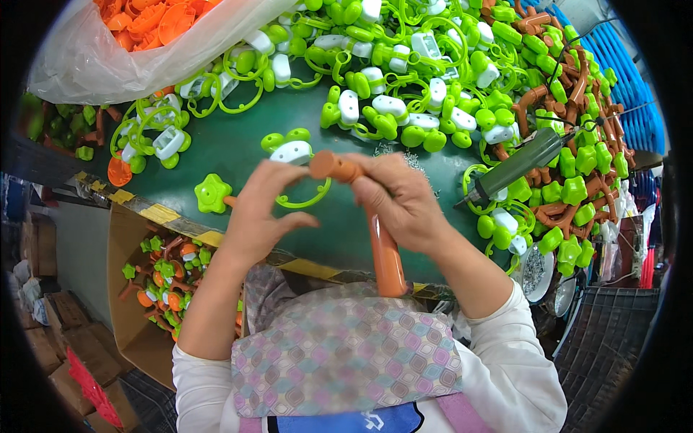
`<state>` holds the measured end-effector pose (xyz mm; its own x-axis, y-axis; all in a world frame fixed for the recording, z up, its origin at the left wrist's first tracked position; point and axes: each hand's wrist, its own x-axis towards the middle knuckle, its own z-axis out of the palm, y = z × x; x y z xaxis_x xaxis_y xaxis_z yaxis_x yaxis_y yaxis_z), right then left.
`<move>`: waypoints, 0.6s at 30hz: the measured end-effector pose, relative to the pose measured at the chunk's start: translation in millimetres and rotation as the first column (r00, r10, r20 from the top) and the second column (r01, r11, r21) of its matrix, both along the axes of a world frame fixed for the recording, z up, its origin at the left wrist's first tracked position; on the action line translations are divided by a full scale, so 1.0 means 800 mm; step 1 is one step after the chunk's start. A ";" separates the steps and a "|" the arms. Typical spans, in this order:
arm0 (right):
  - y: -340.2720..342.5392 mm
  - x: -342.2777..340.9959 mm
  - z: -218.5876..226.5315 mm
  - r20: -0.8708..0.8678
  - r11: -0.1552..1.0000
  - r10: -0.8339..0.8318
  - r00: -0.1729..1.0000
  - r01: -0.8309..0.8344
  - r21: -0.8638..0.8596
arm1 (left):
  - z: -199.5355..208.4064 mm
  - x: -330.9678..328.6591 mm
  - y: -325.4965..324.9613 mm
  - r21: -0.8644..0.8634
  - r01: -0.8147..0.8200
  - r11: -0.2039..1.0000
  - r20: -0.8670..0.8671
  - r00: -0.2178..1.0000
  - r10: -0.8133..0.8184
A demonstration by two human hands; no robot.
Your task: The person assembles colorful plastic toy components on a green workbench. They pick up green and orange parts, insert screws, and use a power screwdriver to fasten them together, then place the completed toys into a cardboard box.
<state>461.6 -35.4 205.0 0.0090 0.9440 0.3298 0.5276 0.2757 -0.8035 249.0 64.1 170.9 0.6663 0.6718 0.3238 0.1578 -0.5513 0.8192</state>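
My right hand [404, 198] is closed round a brown plastic branch-shaped piece [388, 260]. Its round end points left, and its long arm hangs toward my lap. Close to that round end, my left hand [260, 209] has thumb and fingers spread, with nothing in its grasp. Just beyond my left hand lies a green and white plastic piece [292, 152] with a thin green ring. A green star-shaped piece [212, 193] on a brown stem rests left of my left hand, its stem partly hidden by the hand.
Green and white ringed parts [390, 108] heap across the table's far side; brown and green branch parts [577, 166] pile at right. A dark green electric screwdriver [516, 166] lies near small screws [411, 162]. A bag [151, 61] holds orange pieces. Below the left edge stands a cardboard box [126, 289].
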 end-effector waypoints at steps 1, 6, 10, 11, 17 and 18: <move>0.003 0.005 -0.008 0.157 0.997 -0.058 0.986 0.049 0.062 | -0.016 -0.004 0.003 0.184 0.031 0.982 -0.148 0.989 -0.003; 0.008 0.018 -0.047 0.633 0.982 -0.142 0.761 0.030 0.184 | -0.067 -0.023 0.010 0.429 0.121 0.895 -0.395 0.916 0.065; 0.020 0.018 -0.068 0.717 0.987 -0.052 0.695 -0.074 0.143 | -0.057 -0.045 0.020 0.277 0.039 0.960 -0.265 0.963 0.038; 0.026 0.016 -0.073 0.717 0.984 -0.072 0.694 -0.067 0.163 | -0.061 -0.050 0.022 0.268 0.054 0.962 -0.244 0.970 0.014; 0.069 -0.017 -0.090 0.761 0.985 -0.133 0.635 -0.001 0.173 | -0.073 -0.065 0.034 0.216 0.166 0.962 -0.227 0.967 -0.116; 0.071 -0.022 -0.093 0.784 0.987 -0.136 0.606 0.019 0.157 | -0.070 -0.065 0.033 0.311 0.194 0.931 -0.202 0.970 -0.134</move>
<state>443.8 21.8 130.3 -0.2389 0.9046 0.3530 0.9640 0.2647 -0.0259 196.6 90.6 114.8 0.8238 0.4252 0.3748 0.1661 -0.8134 0.5575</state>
